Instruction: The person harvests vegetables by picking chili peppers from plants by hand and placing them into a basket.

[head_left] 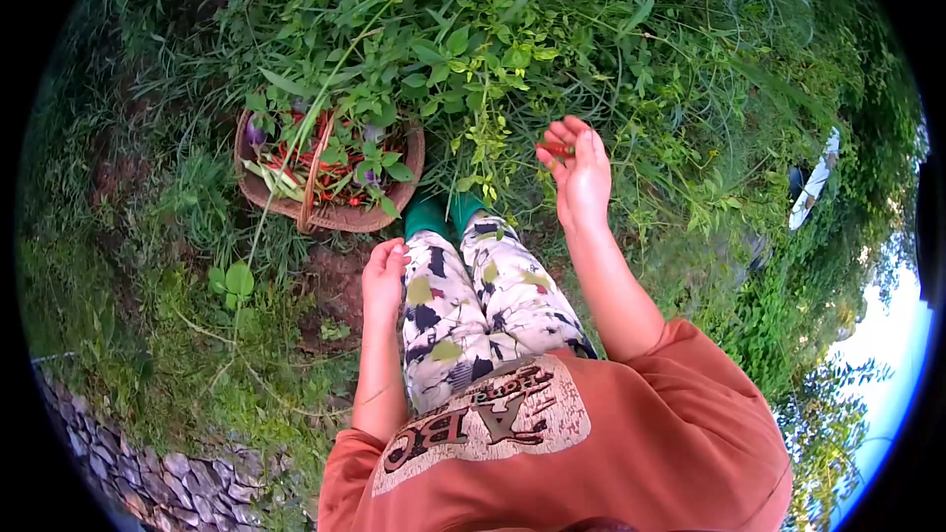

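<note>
A red chili pepper is pinched between the thumb and fingers of my right hand, raised beside the leafy pepper plant. My left hand hangs by my left thigh with its fingers curled in; what it holds, if anything, is hidden. Just beyond it sits a woven basket with an arched handle. Inside lie many red chilies, pale green pods and purple eggplants, partly covered by leaves.
Dense green plants spread in front of me. My green boots stand close to the basket's right side. A stone wall runs at the lower left. A white board-like object lies among the growth at right.
</note>
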The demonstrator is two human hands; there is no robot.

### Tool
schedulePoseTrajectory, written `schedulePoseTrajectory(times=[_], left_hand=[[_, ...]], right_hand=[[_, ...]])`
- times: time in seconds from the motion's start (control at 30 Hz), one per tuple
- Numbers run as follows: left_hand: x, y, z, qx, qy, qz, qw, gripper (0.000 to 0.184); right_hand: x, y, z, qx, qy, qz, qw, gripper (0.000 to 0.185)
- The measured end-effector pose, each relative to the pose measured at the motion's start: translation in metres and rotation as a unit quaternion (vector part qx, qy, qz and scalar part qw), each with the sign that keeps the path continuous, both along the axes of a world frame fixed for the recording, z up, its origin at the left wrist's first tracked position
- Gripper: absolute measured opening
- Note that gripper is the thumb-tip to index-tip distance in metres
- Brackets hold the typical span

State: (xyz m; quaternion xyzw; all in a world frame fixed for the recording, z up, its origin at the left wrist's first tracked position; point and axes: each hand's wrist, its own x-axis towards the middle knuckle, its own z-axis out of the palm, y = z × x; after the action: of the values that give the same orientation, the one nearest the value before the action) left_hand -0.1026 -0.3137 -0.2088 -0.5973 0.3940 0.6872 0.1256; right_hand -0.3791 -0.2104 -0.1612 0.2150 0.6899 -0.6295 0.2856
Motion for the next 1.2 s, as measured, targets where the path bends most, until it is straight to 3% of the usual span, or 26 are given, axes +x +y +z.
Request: schedulePoseTrajectory(times=[0.03,0.1,0.17,0.27,0.37,0.43,0.53,0.57,0.63,0.67,0.7,0.8,0.9,0.93,1.03,1.2], left_hand=[[0.0,0.0,0.001,0.003,-0.004,0.003,1.0,0.026],[0.004,-0.002,0.005,-0.002,-0.009,0.012,1.0,0.026],[0.011,-0.002,0.006,-0.005,-0.012,0.017,1.0,0.026],[0.025,-0.002,0.002,-0.008,0.003,0.042,0.999,0.025],[0.037,0.0,0.0,-0.006,0.01,0.116,0.993,0.022],[0.045,0.002,0.003,0.0,0.008,0.14,0.99,0.022],[0.062,0.009,0.007,-0.02,-0.017,0.124,0.992,0.023],[0.068,0.009,0.012,-0.02,-0.021,0.116,0.993,0.028],[0.088,0.021,0.005,-0.001,-0.032,0.149,0.988,0.028],[0.096,0.025,0.006,-0.009,-0.033,0.154,0.987,0.026],[0.101,0.03,0.008,-0.01,-0.032,0.164,0.986,0.026],[0.11,0.04,0.015,0.009,-0.049,0.216,0.975,0.025],[0.122,0.06,0.007,0.023,-0.043,0.263,0.964,0.023],[0.12,0.06,0.01,0.027,-0.048,0.258,0.965,0.024],[0.124,0.07,0.011,0.031,-0.021,0.286,0.958,0.026],[0.13,0.088,0.015,0.019,-0.016,0.355,0.935,0.023]], right_hand=[[0.017,0.003,0.018,0.017,0.018,0.059,0.998,0.032],[0.051,0.003,0.062,0.069,0.158,0.296,0.939,0.021],[0.069,0.001,0.08,-0.003,0.374,0.505,0.778,0.014],[0.105,-0.026,0.083,-0.09,0.325,0.568,0.751,0.015],[0.144,-0.048,0.035,-0.106,0.248,0.586,0.765,0.016],[0.166,-0.063,-0.013,-0.092,0.193,0.618,0.756,0.019],[0.198,-0.091,-0.069,0.003,0.176,0.637,0.75,0.043],[0.202,-0.098,-0.079,0.073,0.175,0.686,0.702,0.052],[0.208,-0.113,-0.1,0.059,0.079,0.674,0.732,0.054],[0.204,-0.13,-0.101,0.056,-0.056,0.666,0.742,0.056],[0.224,-0.124,-0.14,-0.046,-0.171,0.525,0.832,0.061],[0.217,-0.165,-0.142,-0.046,-0.378,0.316,0.869,0.078],[0.225,-0.198,-0.173,-0.094,-0.397,0.2,0.891,0.058],[0.228,-0.208,-0.184,-0.096,-0.406,0.136,0.898,0.023],[0.243,-0.227,-0.222,-0.019,-0.422,0.006,0.907,0.013],[0.261,-0.268,-0.163,0.013,-0.399,-0.004,0.917,0.006]])
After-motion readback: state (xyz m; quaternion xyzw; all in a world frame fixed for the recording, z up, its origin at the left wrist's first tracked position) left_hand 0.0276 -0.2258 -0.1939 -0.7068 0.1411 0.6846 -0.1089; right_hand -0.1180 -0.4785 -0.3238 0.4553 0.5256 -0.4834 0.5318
